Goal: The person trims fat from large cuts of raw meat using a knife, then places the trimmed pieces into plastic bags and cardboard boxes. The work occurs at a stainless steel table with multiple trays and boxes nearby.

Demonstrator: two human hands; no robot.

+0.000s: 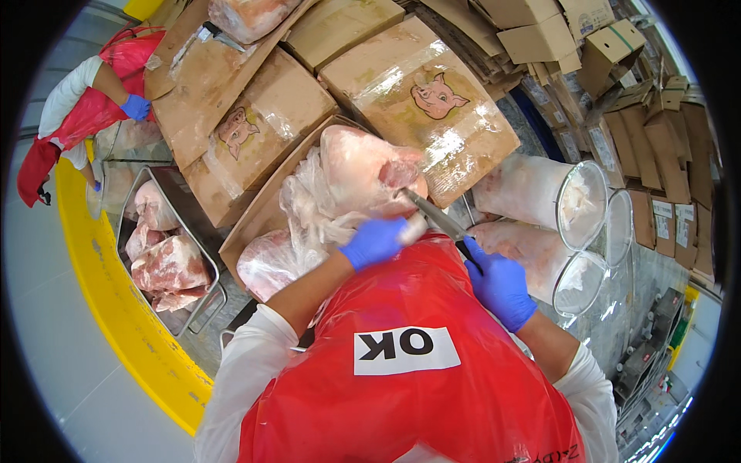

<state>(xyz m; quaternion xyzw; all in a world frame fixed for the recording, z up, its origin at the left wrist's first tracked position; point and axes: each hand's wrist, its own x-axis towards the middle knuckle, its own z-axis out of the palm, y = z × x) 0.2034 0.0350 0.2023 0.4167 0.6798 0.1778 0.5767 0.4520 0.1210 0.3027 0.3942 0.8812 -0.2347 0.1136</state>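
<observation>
A large piece of pale, skin-covered meat (351,158) sits at the far end of an open cardboard box (258,218) in front of me, its reddish cut face turned toward my right. My right hand (498,287), gloved in blue, is closed around the dark handle of a knife (434,214), whose blade slants up and leftward to the edge of the meat; whether the tip touches, I cannot tell. My left hand (376,242), also in a blue glove, is curled and blurred beside a pale object (414,229); I cannot tell whether the fingers grip it. Crumpled clear plastic (315,193) lies against the meat, and a second, plastic-covered piece (266,264) rests at the near end of the box. My red apron (401,417) fills the foreground, between white sleeves.

Beyond, two closed cartons (432,46) bear pictures of a pig's head. To the left, a metal bin (184,202) holds several raw cuts (171,266) beside a curved yellow barrier (127,328). To the right lie pale, round-rimmed containers (525,189), with stacked cardboard (648,150) behind them. At upper left, a co-worker (96,85) in a red apron and blue gloves bends near the boxes.
</observation>
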